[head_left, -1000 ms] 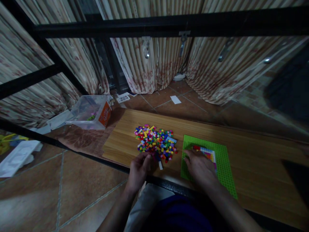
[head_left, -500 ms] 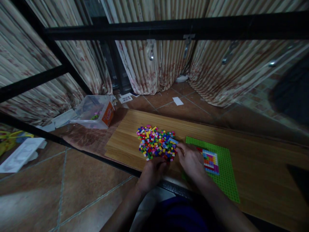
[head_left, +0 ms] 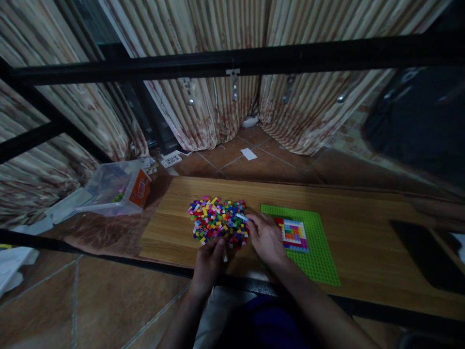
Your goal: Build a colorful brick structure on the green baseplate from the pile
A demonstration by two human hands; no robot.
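Note:
A heap of small colourful toy bricks (head_left: pixel 217 219) lies on a wooden board. My right hand (head_left: pixel 268 238) is at the heap's right edge, its fingers closed on a narrow light-blue strip (head_left: pixel 242 217) that points left over the bricks. At the heap's near edge is my left hand (head_left: pixel 209 259), thumb and fingers pinched together; a small whitish piece (head_left: pixel 225 255) shows at its fingertips, too blurred to name. Right of my right hand, a green studded baseplate (head_left: pixel 321 257) carries a square of multicoloured bricks (head_left: pixel 293 235), partly covered by that hand.
A clear plastic box (head_left: pixel 109 186) with an orange label stands left of the wooden board (head_left: pixel 163 223). On the board's right lies a dark flat object (head_left: pixel 425 252). A black metal bar (head_left: pixel 203 65) crosses in front of striped curtains (head_left: pixel 221 116). White paper (head_left: pixel 249 154) lies on the tiled floor.
The view has swung to the right, so everything sits further left. My left hand has drawn slightly back from the heap, and a whitish piece now shows in it. The right hand keeps the light-blue strip.

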